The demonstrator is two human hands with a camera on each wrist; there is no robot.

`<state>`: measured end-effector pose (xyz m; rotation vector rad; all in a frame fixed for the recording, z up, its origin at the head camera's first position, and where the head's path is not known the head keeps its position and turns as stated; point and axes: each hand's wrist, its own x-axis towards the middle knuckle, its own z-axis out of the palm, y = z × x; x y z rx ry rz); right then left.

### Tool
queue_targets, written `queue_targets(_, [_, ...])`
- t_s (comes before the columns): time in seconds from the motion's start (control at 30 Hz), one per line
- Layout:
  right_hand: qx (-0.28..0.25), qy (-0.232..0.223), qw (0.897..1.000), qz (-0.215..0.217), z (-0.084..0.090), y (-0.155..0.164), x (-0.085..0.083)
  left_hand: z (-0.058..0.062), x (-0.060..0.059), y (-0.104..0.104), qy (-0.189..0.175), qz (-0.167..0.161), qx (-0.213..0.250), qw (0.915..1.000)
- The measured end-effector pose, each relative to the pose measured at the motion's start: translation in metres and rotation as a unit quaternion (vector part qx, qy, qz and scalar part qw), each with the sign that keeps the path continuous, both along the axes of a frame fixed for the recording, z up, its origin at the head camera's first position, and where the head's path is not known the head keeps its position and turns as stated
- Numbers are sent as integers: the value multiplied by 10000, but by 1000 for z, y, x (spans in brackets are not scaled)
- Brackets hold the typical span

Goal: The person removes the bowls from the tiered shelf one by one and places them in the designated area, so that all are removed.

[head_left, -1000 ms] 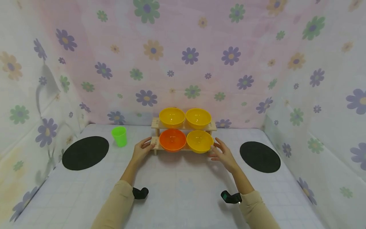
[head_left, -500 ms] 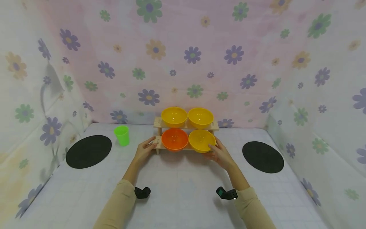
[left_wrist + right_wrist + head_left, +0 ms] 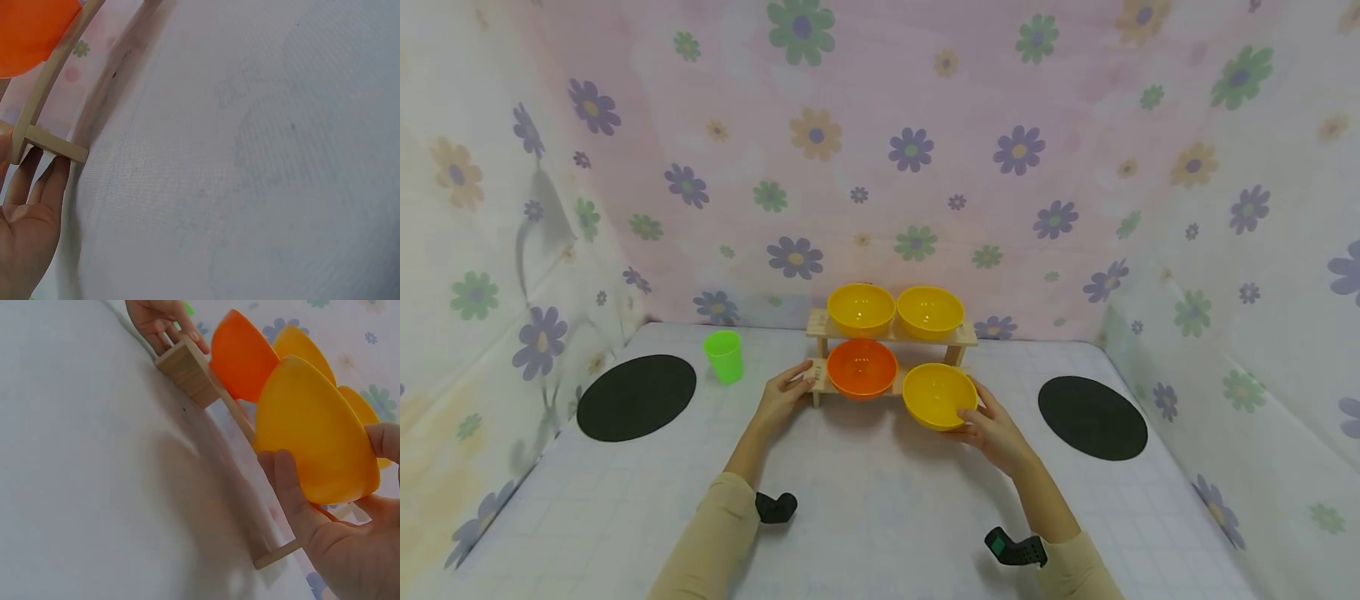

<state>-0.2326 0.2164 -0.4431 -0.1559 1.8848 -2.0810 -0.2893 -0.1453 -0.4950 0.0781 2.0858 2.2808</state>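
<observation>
My right hand [image 3: 1000, 432] pinches a yellow bowl [image 3: 938, 397] at its right side, thumb at the rim and fingers underneath. The bowl is just in front of the lower step of a two-step wooden rack [image 3: 817, 322]. In the right wrist view, that yellow bowl [image 3: 315, 434] is tilted above the table, its outside toward the camera. An orange bowl [image 3: 862, 368] sits on the lower step's left part. At that step's left end, my left hand [image 3: 778, 402] holds the board, thumb on top; the left wrist view shows fingertips against the rack's leg [image 3: 57, 144].
Two more yellow bowls, a left one [image 3: 861, 310] and a right one [image 3: 930, 313], stand on the upper step. A green cup [image 3: 724, 357] is left of the rack. Black oval mats lie at left [image 3: 637, 398] and right [image 3: 1092, 417]. Flowered cloth walls [image 3: 880, 117] enclose the table.
The right hand has closed on the lower right yellow bowl and drawn it off the lower step toward me. The left hand stays at the rack's left end.
</observation>
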Motion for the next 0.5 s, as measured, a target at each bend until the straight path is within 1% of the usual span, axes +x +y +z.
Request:
queue_targets(0.13, [-63,53,9997,230,-7,0,13,1,0,0,3,-33,-46,10000])
queue_targets(0.23, [-104,-17,9992,373,-14,-3,21,1,0,0,-35,-13,-44,10000])
queue_targets(0.37, [-110,-95,9982,575,-23,-10,28,2,0,0,-9,-52,-133,9999])
queue_targets(0.5, [-165,-33,9970,754,-29,-22,33,1,-1,0,-10,-40,-128,9999])
